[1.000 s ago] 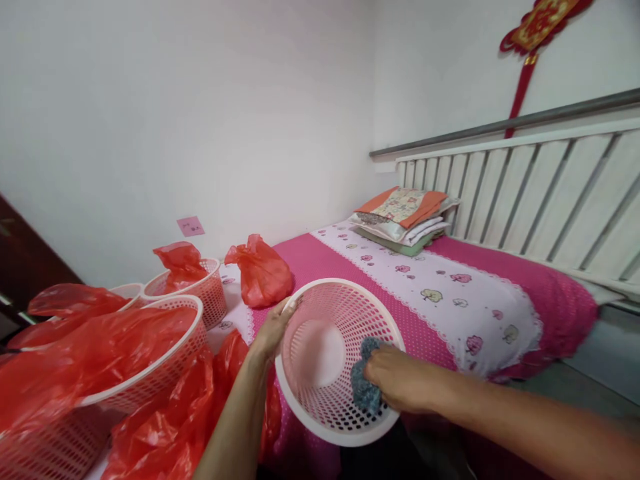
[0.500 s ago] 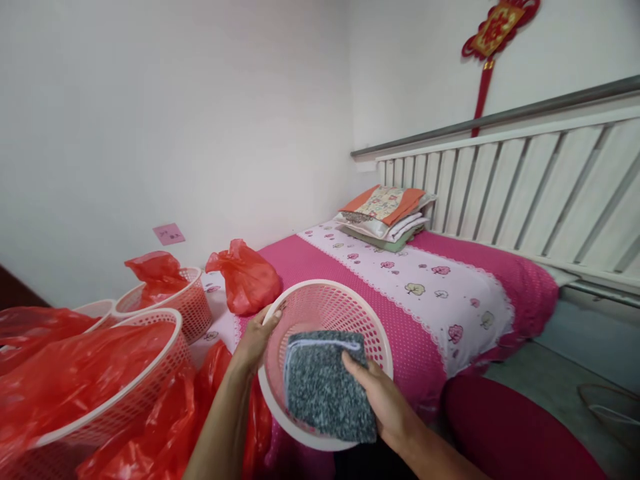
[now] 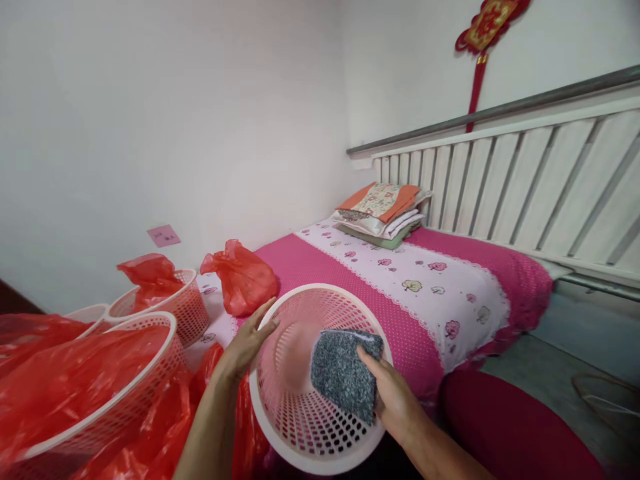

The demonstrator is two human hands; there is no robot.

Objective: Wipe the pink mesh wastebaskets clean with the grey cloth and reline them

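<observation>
A pink plastic basket (image 3: 313, 460) with slotted sides tilts toward me, showing its inner floor. My left hand (image 3: 247, 343) grips its left rim, thumb over the inside and fingers along the outside. Pinched in my right hand (image 3: 393, 393) is a folded dark grey speckled cloth (image 3: 345, 373) with a pale edge. The thumb lies on top of the cloth and the other fingers are hidden beneath it. The cloth is over the right part of the basket's opening; whether it touches the basket wall I cannot tell.
More pink baskets (image 3: 167, 357) with red plastic bags stand at left. A knotted red bag (image 3: 243, 277) sits on the bed (image 3: 310, 257). Folded bedding (image 3: 380, 210) is piled by the white radiator (image 3: 500, 187). A dark red round seat (image 3: 510, 427) stands at lower right.
The grey cloth has moved right within the basket's opening and turned, exposing the basket floor. The basket has shifted slightly left and down. The view has turned a little.
</observation>
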